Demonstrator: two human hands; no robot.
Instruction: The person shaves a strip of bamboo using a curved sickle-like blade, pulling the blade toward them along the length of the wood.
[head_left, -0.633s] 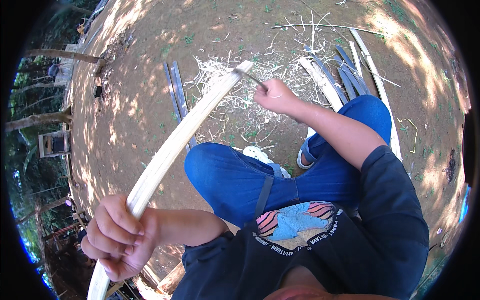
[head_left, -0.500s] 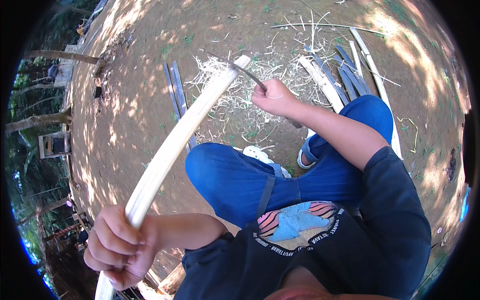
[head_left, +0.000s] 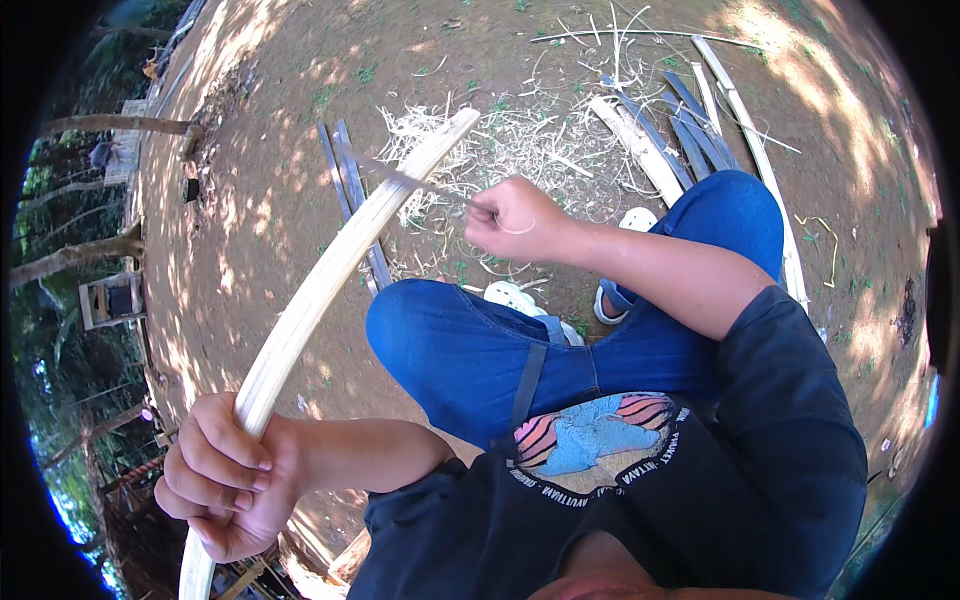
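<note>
A long pale strip of split bamboo or wood (head_left: pixel 335 275) slants from the lower left up towards the middle. My left hand (head_left: pixel 225 475) is wrapped round its lower part, with the end sticking out below the fist. My right hand (head_left: pixel 515 220) is closed on a knife; its thin dark blade (head_left: pixel 415 183) lies across the strip a little below the far end. The knife's handle is hidden by my hand and forearm. A pale curl of shaving (head_left: pixel 518 230) hangs at my right hand.
Thin shavings (head_left: pixel 520 150) litter the ground beyond my knees. Dark strips (head_left: pixel 350 180) lie at left; more dark strips (head_left: pixel 695 140) and pale strips (head_left: pixel 745 110) lie at right. My bent legs (head_left: pixel 450 350) are below the strip. Tree trunks (head_left: pixel 85 245) stand far left.
The knife blade has slid down the strip from near its tip towards me, as my right hand moved left and nearer. My left hand and the strip have shifted slightly left.
</note>
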